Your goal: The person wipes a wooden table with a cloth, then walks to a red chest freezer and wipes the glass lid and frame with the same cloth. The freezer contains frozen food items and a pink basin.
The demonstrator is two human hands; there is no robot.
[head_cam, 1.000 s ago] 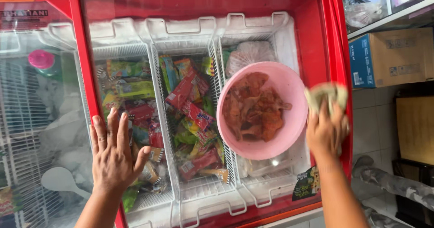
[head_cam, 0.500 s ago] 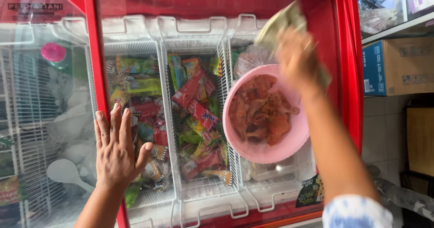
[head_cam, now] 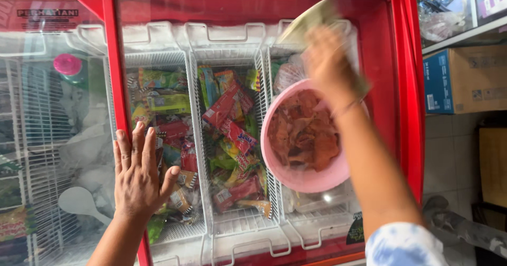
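Chest freezer (head_cam: 409, 113), red frame, sliding glass lid, seen from above. Left hand (head_cam: 138, 176) lies flat on the red bar of the lid near the freezer's front edge, grip spread, fingers apart, palm down, pinching nothing. Right hand (head_cam: 328, 60) is up over the back right corner of the freezer, blurred; its grip is pressed together on a folded greenish paper, likely a banknote (head_cam: 311, 20), which sticks out toward the back edge. Right forearm crosses over the right basket and covers part of it.

Pink bowl (head_cam: 301, 176) sits in the right part of the freezer, on the right wire basket, just under the right forearm; it holds reddish-brown slices of food (head_cam: 301, 134). Cannot tell whether the bowl is on the glass or inside.

Middle wire basket (head_cam: 232, 226) is full of colourful snack packets (head_cam: 229, 107), red, green, yellow. Left basket next to it has more packets (head_cam: 161, 100), partly hidden by the left hand. Far left compartment under closed glass: frost, a white scoop (head_cam: 79, 201), a pink lid (head_cam: 67, 64).

Right of the freezer: a blue and brown cardboard box (head_cam: 465, 78) on a shelf, tiled wall below.
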